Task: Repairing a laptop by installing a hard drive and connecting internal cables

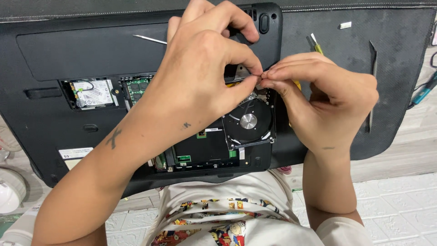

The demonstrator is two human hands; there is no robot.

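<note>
Pinching together over the open drive (249, 122), your two hands meet fingertip to fingertip just above its shiny platter. Whatever small part sits between those tips is too hidden to name; only a sliver of metal shows there. The drive lies directly below your fingers, lid off, its round hub bare, seated in the bay of the upturned laptop (50, 114).

Your left hand (202, 68) comes in across the laptop, thumb and forefinger closed tip to tip, the other fingers curled above them. Your right hand (325, 98) reaches in from the other side, thumb and forefinger pressed together against the left tips, the remaining fingers folded into the palm.

Just behind your right fingers a screwdriver (316, 44) with a yellow-green handle pokes out. Beyond your left knuckles a thin metal pick (149, 39) rests on the laptop's cover. Left of your left wrist, an open slot shows a small card (93, 93) and a green memory stick (138, 87). Everything sits on a dark mat (400, 54), well past your right hand.
</note>
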